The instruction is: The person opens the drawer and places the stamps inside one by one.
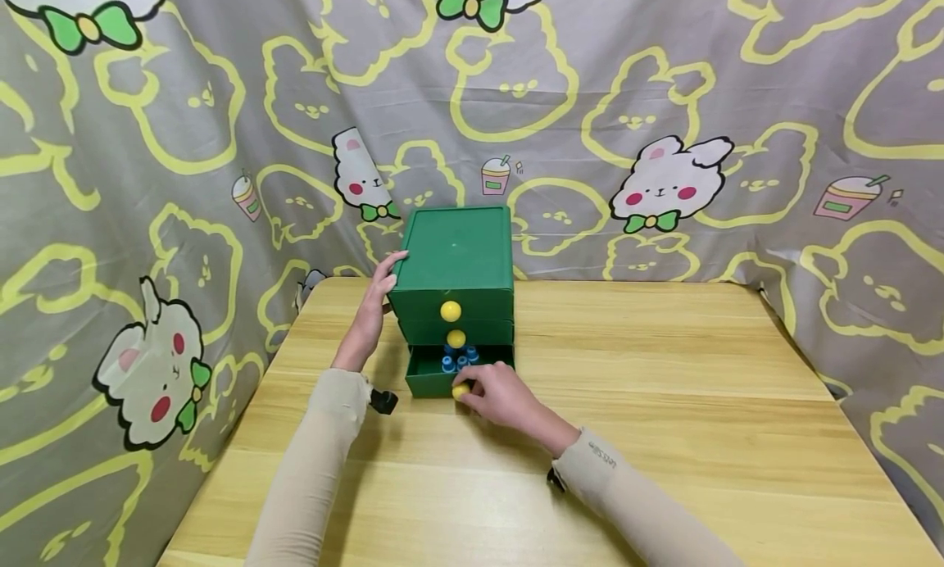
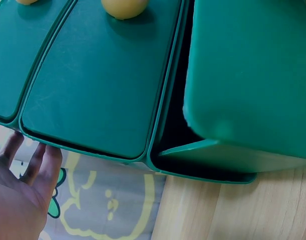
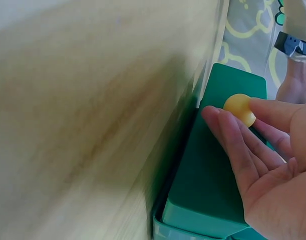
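A green three-drawer cabinet stands on the table, a yellow ball knob on each drawer front. Its bottom drawer is pulled partly out, and several small blue pieces show inside; what they are is too small to make out. My right hand pinches the yellow knob of that drawer between thumb and fingers. On the cabinet's left side rests my left hand, its extended fingers against the side wall near the upper drawers.
The wooden table extends to both sides and in front of the cabinet. A patterned grey curtain hangs close behind the cabinet and along the left. The middle drawer's knob sticks out just above the open drawer.
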